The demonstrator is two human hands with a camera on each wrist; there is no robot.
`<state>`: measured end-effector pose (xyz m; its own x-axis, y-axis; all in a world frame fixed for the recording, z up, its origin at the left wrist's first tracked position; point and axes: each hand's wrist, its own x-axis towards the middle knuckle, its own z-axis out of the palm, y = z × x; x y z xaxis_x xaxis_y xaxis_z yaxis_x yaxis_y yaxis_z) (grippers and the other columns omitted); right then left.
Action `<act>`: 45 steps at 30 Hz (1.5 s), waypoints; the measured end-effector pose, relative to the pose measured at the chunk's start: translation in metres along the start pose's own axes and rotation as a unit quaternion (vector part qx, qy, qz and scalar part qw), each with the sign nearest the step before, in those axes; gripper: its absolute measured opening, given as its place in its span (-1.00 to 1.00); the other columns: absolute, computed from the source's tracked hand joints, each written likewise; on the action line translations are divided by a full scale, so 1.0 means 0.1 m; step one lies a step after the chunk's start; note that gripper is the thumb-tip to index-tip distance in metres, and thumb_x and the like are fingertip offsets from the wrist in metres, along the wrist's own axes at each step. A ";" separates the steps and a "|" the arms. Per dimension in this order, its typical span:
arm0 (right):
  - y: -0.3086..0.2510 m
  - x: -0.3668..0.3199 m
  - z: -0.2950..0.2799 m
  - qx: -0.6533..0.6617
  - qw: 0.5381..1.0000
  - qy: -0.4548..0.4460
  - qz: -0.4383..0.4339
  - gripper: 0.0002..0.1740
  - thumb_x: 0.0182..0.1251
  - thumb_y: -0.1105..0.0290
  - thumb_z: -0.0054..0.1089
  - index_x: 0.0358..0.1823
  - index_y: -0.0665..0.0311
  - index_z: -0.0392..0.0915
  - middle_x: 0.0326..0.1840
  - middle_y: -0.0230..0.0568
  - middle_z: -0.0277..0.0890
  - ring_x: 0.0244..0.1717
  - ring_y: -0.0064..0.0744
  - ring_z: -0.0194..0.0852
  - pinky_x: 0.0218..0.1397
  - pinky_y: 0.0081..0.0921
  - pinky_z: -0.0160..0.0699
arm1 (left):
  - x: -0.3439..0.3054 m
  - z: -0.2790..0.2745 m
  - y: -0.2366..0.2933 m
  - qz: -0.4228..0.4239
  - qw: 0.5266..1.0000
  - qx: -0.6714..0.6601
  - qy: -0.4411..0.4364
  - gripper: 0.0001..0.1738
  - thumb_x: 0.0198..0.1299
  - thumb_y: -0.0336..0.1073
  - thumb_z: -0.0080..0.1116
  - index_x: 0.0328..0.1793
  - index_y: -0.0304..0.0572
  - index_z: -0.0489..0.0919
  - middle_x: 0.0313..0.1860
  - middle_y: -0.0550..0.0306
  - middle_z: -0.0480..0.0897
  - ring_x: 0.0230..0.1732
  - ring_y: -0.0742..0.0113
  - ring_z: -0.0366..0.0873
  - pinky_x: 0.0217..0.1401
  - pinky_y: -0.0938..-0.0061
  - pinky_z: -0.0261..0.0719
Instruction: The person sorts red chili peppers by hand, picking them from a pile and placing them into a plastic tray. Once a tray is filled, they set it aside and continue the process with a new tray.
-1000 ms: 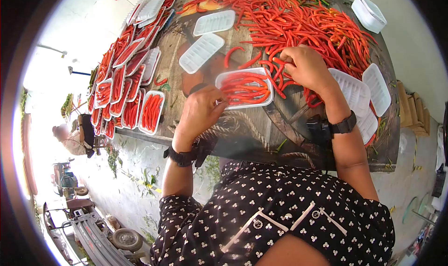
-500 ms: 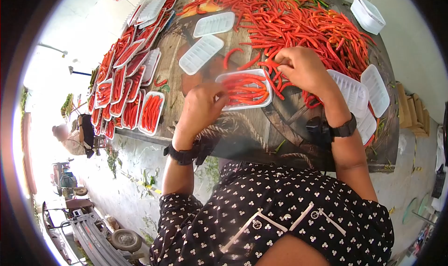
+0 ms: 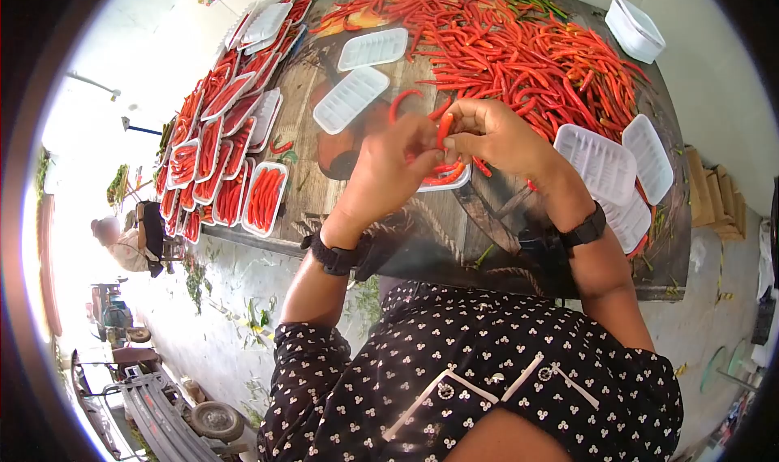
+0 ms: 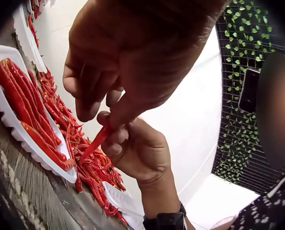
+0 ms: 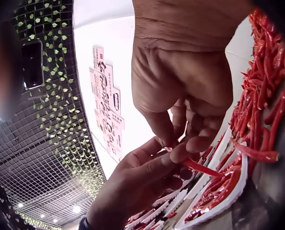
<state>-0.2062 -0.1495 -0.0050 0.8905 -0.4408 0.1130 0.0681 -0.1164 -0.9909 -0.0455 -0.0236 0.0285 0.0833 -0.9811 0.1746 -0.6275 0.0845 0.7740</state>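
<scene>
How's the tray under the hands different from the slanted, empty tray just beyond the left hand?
The filled tray holds red chillies; the empty tray shows its bare, ribbed bottom. In the head view, the left hand and right hand partly hide the filled tray, while the empty tray shows whole. Both are white and lie on the table.

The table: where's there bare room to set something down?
The table is bare along its near edge, between the middle tray and the patterned shirt, but for a green scrap. Another patch, with a stray pepper, lies between the stacked trays and the two empty trays. The back is crowded with the pepper heap, the right with spare trays.
</scene>
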 end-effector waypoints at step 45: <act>-0.02 -0.06 -0.21 -0.423 0.901 0.054 0.079 -0.83 0.03 0.41 0.39 -0.35 0.32 0.66 -0.44 -0.09 0.66 -0.40 -0.20 0.66 -0.28 -0.33 0.56 | 0.15 -0.09 -0.34 0.112 0.957 0.261 -0.060 -0.86 0.09 -0.44 0.26 -0.19 -0.22 0.64 -0.23 0.01 0.63 -0.16 -0.05 0.62 -0.13 0.21 0.55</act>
<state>-0.2212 -0.1647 -0.0025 0.8067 -0.5903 0.0280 -0.4638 -0.6617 -0.5891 -0.0162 -0.0393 0.0104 -0.1675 -0.9643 0.2050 -0.9233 0.2263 0.3102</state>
